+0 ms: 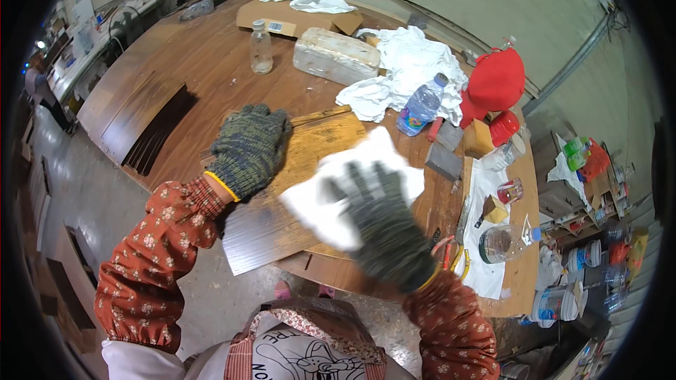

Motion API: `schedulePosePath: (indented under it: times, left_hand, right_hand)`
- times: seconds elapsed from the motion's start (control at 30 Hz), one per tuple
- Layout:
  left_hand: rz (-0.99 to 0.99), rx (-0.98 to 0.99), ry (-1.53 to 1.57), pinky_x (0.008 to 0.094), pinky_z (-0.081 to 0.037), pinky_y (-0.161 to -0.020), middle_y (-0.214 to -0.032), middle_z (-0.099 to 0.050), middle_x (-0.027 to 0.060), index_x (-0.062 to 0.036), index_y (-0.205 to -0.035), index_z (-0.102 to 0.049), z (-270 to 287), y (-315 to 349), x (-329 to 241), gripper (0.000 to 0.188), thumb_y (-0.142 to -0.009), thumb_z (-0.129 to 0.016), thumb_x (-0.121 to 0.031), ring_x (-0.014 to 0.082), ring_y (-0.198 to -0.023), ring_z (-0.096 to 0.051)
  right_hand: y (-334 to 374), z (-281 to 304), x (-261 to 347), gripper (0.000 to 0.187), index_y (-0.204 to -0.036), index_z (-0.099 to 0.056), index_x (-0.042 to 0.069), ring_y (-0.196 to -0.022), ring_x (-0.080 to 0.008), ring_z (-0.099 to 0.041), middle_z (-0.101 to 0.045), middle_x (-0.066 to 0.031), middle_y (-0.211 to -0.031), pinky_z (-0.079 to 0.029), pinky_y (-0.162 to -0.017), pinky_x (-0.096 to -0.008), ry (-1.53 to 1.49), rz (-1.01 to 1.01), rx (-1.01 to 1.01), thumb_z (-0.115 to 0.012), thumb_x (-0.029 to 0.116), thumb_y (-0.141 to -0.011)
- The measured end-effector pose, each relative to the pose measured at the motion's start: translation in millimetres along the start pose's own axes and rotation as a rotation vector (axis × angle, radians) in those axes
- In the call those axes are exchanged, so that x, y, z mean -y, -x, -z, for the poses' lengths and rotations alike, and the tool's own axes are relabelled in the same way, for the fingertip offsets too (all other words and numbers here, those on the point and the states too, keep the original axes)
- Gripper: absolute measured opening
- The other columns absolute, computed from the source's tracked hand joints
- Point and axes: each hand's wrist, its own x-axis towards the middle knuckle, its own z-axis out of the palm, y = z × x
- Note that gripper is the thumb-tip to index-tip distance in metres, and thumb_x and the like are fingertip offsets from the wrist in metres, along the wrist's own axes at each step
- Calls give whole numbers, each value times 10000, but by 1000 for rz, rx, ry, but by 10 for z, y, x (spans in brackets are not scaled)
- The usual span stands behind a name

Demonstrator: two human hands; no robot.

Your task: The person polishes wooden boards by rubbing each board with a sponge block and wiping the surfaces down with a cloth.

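Observation:
My left hand (250, 149), in a dark green-grey knit glove with a yellow cuff, rests at the left edge of a brown wood-grain plank (320, 144). Its fingers are bent and close together over the edge. Across the plank lies a crumpled white cloth (306, 200), under my right hand (384, 222) in a matching glove. The right hand's fingers stretch over the cloth and press it down; motion blurs this hand somewhat. Light shines off the plank's near end. What lies beneath the cloth is hidden.
A fanned stack of dark planks (151, 127) lies left on the table. Behind stand a glass bottle (261, 53), a wrapped block (336, 55) and white rags (415, 56). At right are a water bottle (422, 105), grey blocks (443, 160), a red cap (496, 81) and a clear jug (501, 243).

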Motion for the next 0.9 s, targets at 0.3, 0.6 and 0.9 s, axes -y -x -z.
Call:
schedulePosePath:
  times: [0.3, 0.6, 0.9]
  left_hand:
    - [39, 81, -81, 508, -470, -803, -913, -613, 201, -18, -1090, -645, 63, -48, -46, 251, -984, -544, -223, 395, -917, -590]
    - [-36, 93, -72, 492, -468, -782, -918, -613, 209, 15, -1136, -642, 117, -62, -71, 284, -964, -578, -202, 390, -882, -587]
    - [-157, 67, -71, 487, -471, -785, -905, -606, 195, 18, -1181, -634, 117, -94, -101, 311, -932, -610, -166, 373, -875, -588]
  right_hand:
    - [-319, 184, -490, 563, -1426, -507, 74, -1318, -339, -502, -515, -219, -1416, -380, -1117, -491, -420, 47, -116, -596, 318, -926]
    - [-74, -143, -858, 367, -1245, -596, 38, -1127, -250, -599, -651, -158, -1120, -453, -987, -380, -1496, -113, -475, -609, 264, -956]
    - [-815, -10, -804, 613, -1449, -481, 119, -1405, -437, -369, -395, -217, -1518, -268, -1170, -582, -139, 432, -222, -622, 316, -885]
